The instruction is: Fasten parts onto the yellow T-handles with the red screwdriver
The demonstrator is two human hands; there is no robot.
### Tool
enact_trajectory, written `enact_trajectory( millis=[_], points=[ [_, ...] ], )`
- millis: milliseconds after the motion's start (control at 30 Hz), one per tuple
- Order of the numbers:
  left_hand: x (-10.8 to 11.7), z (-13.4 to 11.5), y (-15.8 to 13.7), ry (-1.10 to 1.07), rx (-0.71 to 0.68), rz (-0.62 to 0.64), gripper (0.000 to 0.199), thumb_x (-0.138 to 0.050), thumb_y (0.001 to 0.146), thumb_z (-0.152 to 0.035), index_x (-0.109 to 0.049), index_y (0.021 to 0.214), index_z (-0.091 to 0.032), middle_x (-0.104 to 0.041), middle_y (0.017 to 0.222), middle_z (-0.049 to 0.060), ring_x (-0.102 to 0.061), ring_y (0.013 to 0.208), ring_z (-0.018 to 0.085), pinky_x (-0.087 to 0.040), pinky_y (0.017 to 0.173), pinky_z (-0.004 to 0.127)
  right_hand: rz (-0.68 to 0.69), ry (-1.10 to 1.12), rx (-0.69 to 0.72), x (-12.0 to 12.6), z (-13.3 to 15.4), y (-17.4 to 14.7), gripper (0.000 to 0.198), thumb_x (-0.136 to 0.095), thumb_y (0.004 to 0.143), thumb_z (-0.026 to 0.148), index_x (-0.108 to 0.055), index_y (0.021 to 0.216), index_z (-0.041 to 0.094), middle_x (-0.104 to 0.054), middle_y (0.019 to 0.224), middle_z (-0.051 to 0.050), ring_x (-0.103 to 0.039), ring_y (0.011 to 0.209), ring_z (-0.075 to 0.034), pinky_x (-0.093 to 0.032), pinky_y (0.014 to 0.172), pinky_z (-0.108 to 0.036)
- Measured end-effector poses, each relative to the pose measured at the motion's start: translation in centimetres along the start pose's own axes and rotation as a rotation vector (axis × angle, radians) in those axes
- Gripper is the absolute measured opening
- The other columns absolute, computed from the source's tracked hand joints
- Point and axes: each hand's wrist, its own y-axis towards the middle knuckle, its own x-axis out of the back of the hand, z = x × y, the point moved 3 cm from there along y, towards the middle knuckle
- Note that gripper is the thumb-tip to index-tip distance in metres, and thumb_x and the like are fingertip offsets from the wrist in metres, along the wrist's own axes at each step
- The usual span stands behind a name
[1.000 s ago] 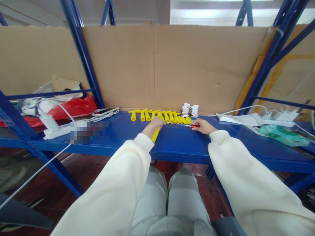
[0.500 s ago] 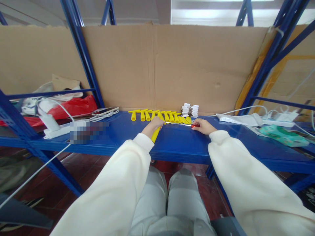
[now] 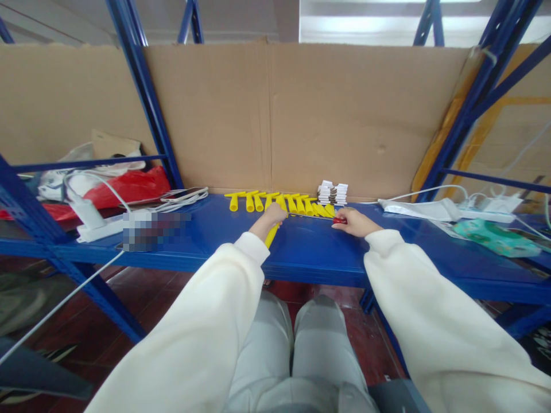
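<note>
My left hand [image 3: 274, 213] is closed around a yellow T-shaped plastic handle [image 3: 271, 236], its hollow grip slanting down toward me. Fingers of my right hand [image 3: 355, 222] wrap the red handle of a screwdriver [image 3: 340, 220]. The thin metal shaft runs left from it to the head of the yellow handle; my left fingers hide part of that contact. Just beyond both hands, several more yellow T-shaped handles [image 3: 249, 203] stand in a row on the blue shelf [image 3: 314, 252]. Small yellow pieces [image 3: 322, 210] lie at the row's right end.
Behind the yellow row are stacked white pieces [image 3: 333, 193] with dark edges. A cardboard sheet [image 3: 327, 120] closes the back. To the left lie a power strip [image 3: 103, 228], cables and a red bag [image 3: 133, 186]; to the right, a green packet [image 3: 497, 237] and a white packet [image 3: 419, 209].
My right hand has turned slightly about the screwdriver's handle, with its fingers shifted a little. The left hand keeps its hold on the yellow handle in nearly the same place.
</note>
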Motion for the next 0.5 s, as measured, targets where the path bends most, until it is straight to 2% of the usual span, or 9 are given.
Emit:
enact_trajectory(
  millis=[167,333,500],
  points=[
    [0.22,-0.36,-0.51,0.082,-0.022,-0.022,0.018,-0.061,0.078,0.004,-0.066,0.074,-0.013,-0.046,0.044,-0.001,-0.057,0.05,0.019,-0.043,0.053,0.027,-0.074,-0.118,-0.045,0.54,0.67,-0.44,0.012,-0.067,0.087,0.033,-0.063,0.095,0.025,-0.074,0.088,-0.007,-0.066,0.081,-0.024,-0.045,0.071,-0.03],
    [0.26,-0.54,-0.93,0.097,-0.027,-0.011,0.016,-0.057,0.083,0.002,-0.069,0.082,-0.01,-0.047,0.045,-0.002,-0.054,0.046,0.017,-0.042,0.052,0.026,0.001,-0.097,-0.008,0.85,0.85,-0.54,0.014,-0.064,0.089,0.038,-0.068,0.087,0.024,-0.075,0.086,-0.008,-0.067,0.082,-0.025,-0.046,0.071,-0.032],
    [0.2,-0.5,-0.77,0.125,-0.033,-0.019,0.02,-0.059,0.081,0.003,-0.07,0.092,-0.009,-0.047,0.044,-0.002,-0.055,0.046,0.018,-0.04,0.05,0.025,0.03,-0.062,0.004,0.59,0.78,-0.43,0.017,-0.062,0.091,0.038,-0.071,0.091,0.024,-0.076,0.09,-0.008,-0.067,0.086,-0.025,-0.047,0.073,-0.032]
  ],
)
